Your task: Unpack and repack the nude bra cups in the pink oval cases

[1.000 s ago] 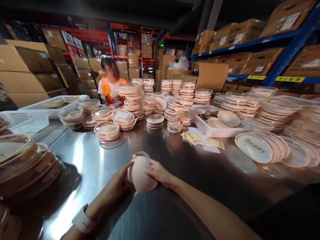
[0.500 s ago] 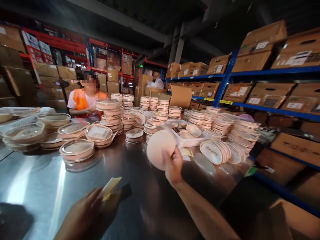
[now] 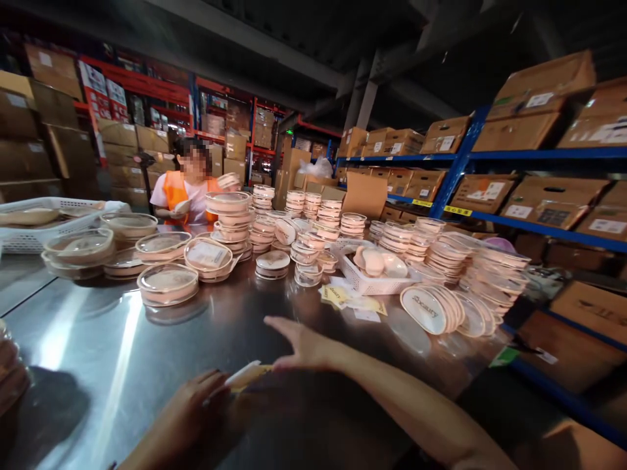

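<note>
Low over the steel table, my left hand (image 3: 198, 401) is closed around a small yellow and white card (image 3: 247, 376), blurred by motion. Just to its right, my right hand (image 3: 301, 346) is open, thumb and fingers apart, with nothing in them. Its thumb is close to the card's end; whether they touch I cannot tell. Beyond my right hand lie several yellow and white printed cards (image 3: 350, 297). Behind those cards stands a white plastic basket (image 3: 379, 285) with peach-coloured round pads (image 3: 373, 261) in it.
Clear round cases with peach contents stand in stacks (image 3: 232, 215) across the table (image 3: 122, 352). Oval cases (image 3: 426, 311) lean at the right. Another white basket (image 3: 24, 238) stands far left. A co-worker in an orange vest (image 3: 176, 189) handles pads opposite. Shelves with cartons (image 3: 539, 199) line the right.
My right hand has let go of the round peach pad and come back toward my left hand, fingers spread. My left hand still holds the card. The co-worker has raised a hand.
</note>
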`<state>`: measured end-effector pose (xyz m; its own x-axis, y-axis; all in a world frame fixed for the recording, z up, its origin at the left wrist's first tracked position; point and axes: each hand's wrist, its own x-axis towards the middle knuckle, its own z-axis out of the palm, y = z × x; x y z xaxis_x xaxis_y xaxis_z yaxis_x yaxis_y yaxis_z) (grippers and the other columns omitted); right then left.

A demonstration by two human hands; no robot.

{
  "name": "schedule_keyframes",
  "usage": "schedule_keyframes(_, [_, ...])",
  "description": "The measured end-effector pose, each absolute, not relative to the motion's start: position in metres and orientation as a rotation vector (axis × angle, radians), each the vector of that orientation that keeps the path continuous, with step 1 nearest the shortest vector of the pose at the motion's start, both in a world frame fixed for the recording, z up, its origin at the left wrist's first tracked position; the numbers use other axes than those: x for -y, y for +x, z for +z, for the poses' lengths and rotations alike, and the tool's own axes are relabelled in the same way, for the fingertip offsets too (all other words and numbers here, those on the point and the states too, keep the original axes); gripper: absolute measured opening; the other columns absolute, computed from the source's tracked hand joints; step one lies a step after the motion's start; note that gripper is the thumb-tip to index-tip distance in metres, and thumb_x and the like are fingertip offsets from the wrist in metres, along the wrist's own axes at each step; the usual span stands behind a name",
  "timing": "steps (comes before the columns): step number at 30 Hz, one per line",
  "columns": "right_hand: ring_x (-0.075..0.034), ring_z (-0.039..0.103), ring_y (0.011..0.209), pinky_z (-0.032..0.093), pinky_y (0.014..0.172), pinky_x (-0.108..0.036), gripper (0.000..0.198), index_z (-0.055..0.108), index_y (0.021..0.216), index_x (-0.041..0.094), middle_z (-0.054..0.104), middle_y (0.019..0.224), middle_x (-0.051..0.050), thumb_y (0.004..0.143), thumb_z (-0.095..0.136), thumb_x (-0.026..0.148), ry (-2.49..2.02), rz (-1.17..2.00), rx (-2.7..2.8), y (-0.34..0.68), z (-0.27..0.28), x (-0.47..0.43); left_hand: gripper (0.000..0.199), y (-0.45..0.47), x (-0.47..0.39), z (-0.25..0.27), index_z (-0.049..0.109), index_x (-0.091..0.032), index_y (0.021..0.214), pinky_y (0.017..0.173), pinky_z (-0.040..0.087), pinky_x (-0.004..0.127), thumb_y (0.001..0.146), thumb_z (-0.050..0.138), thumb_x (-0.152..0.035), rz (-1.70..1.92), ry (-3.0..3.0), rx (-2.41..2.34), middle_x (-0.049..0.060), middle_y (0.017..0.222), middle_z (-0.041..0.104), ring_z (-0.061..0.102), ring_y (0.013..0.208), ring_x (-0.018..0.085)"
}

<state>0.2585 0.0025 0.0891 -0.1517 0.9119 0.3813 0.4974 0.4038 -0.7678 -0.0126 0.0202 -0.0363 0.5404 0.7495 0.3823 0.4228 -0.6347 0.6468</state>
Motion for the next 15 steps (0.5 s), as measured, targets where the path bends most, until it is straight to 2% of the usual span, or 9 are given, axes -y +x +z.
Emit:
schedule_keyframes(1, [-0.024,0.071,0.1,0.057,0.091,-0.039,0.038,0.073,0.111,0.035,0.074,0.105,0.001,0.073,0.073,0.034,-1.111,0.723,2.002,0.244,0.074,0.004,0.027,-0.01,-0.017,-0.037,0.071,-0.028,0.09,0.066,0.053,0.023,0.095,0.045,-0.035,0.873,2.289,-0.927,0.002,0.082,0.072,0.068,0.071,0.017])
schedule_keyframes(3, [-0.02,0.072,0.094,0.058,0.086,-0.032,0.037,0.074,0.108,0.036,0.076,0.1,0.004,0.077,0.064,0.019,-1.067,0.752,2.263,0.232,0.06,0.003,0.025,-0.006,-0.012,-0.04,0.069,-0.028,0.105,0.072,0.056,0.025,0.094,0.047,-0.031,0.883,2.266,-0.921,0.003,0.094,0.074,0.069,0.079,0.018])
schedule_keyframes(5, [-0.019,0.072,0.093,0.056,0.086,-0.03,0.037,0.077,0.098,0.032,0.077,0.096,0.004,0.076,0.059,0.008,-1.245,0.584,2.296,0.247,0.065,-0.016,0.04,-0.005,-0.01,-0.042,0.057,-0.03,0.13,0.08,0.058,0.029,0.09,0.052,-0.026,0.942,2.26,-0.944,0.004,0.109,0.072,0.07,0.087,0.019])
schedule_keyframes(7, [-0.022,0.068,0.105,0.05,0.097,-0.034,0.031,0.077,0.095,0.025,0.076,0.104,-0.002,0.078,0.061,0.005,-1.543,0.312,2.083,0.28,0.081,-0.045,0.055,-0.006,-0.011,-0.041,0.046,-0.032,0.141,0.086,0.058,0.032,0.088,0.053,-0.023,0.983,2.296,-0.976,0.004,0.118,0.07,0.069,0.094,0.02])
schedule_keyframes(9, [-0.026,0.058,0.121,0.042,0.106,-0.043,0.022,0.074,0.103,0.017,0.068,0.121,-0.013,0.087,0.059,0.011,-1.745,0.121,1.891,0.317,0.095,-0.075,0.054,-0.008,-0.013,-0.036,0.048,-0.032,0.141,0.09,0.058,0.034,0.088,0.052,-0.02,0.949,2.377,-1.004,0.006,0.122,0.069,0.069,0.099,0.021])
schedule_keyframes(10, [-0.026,0.057,0.121,0.042,0.105,-0.046,0.019,0.07,0.107,0.015,0.065,0.123,-0.014,0.091,0.06,0.017,-1.84,0.057,1.813,0.334,0.099,-0.087,0.05,-0.008,-0.014,-0.033,0.052,-0.031,0.137,0.091,0.058,0.034,0.088,0.05,-0.018,0.922,2.422,-1.015,0.006,0.124,0.068,0.069,0.1,0.022])
schedule_keyframes(13, [-0.026,0.058,0.116,0.046,0.1,-0.051,0.028,0.063,0.115,0.014,0.061,0.125,-0.011,0.094,0.063,0.031,-2.072,-0.06,1.673,0.362,0.092,-0.114,0.044,-0.007,-0.013,-0.022,0.063,-0.027,0.124,0.087,0.058,0.032,0.087,0.047,-0.01,0.831,2.54,-1.012,0.008,0.118,0.071,0.071,0.095,0.022])
schedule_keyframes(15, [-0.028,0.053,0.122,0.042,0.104,-0.054,0.032,0.06,0.121,0.016,0.057,0.132,-0.011,0.093,0.063,0.032,-2.148,-0.118,1.668,0.364,0.079,-0.127,0.04,-0.005,-0.011,-0.017,0.067,-0.026,0.115,0.084,0.058,0.031,0.086,0.047,-0.007,0.766,2.599,-1.015,0.007,0.112,0.073,0.071,0.092,0.021])
